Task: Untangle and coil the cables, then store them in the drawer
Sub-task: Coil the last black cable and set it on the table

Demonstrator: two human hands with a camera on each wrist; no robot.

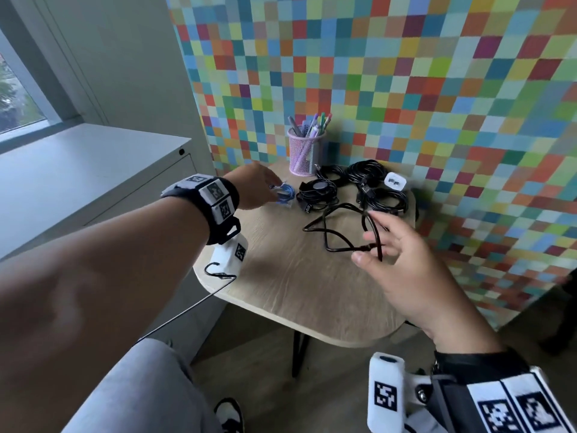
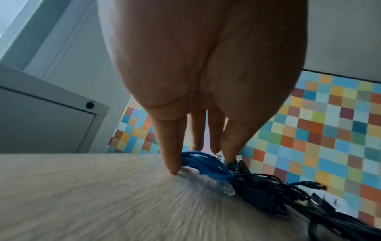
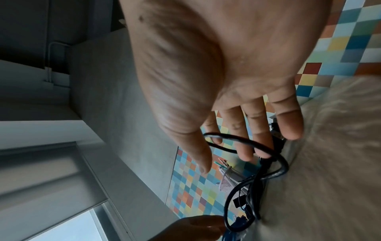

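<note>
- Black, thin and limp, the loose cable (image 1: 340, 228) in the head view lies in a slack figure-of-eight on the wooden table (image 1: 296, 285), its near loops lifted by the right hand (image 1: 402, 260); thumb and forefinger seem to pinch a strand while the other fingers spread apart. It looks light and soft, likely to sag and twist, so a hold near one plug end would suit coiling.
- Head view, farther back: the left hand (image 1: 253, 189) reaches the small blue cable (image 1: 284, 195), which sits beside several black bundles (image 1: 368, 189) and a white charger plug (image 1: 396, 181), in front of a pink pen cup (image 1: 306, 151). No drawer shows open; a grey cabinet (image 1: 93, 182) stands at the left.
- Left wrist view: the fingers (image 2: 171, 151) point down, nearly straight, straddling the blue cable (image 2: 206, 164), a tight glossy coil with a clear connector. Fingertips touch the table; no closed grip shows yet. The coil looks springy and light, best taken across its bundled middle.
- Right wrist view: the fingers (image 3: 243, 138) are parted, with the black cable (image 3: 268, 163) looped across them, resting on them more than clamped; the thumb's contact cannot be told here.
</note>
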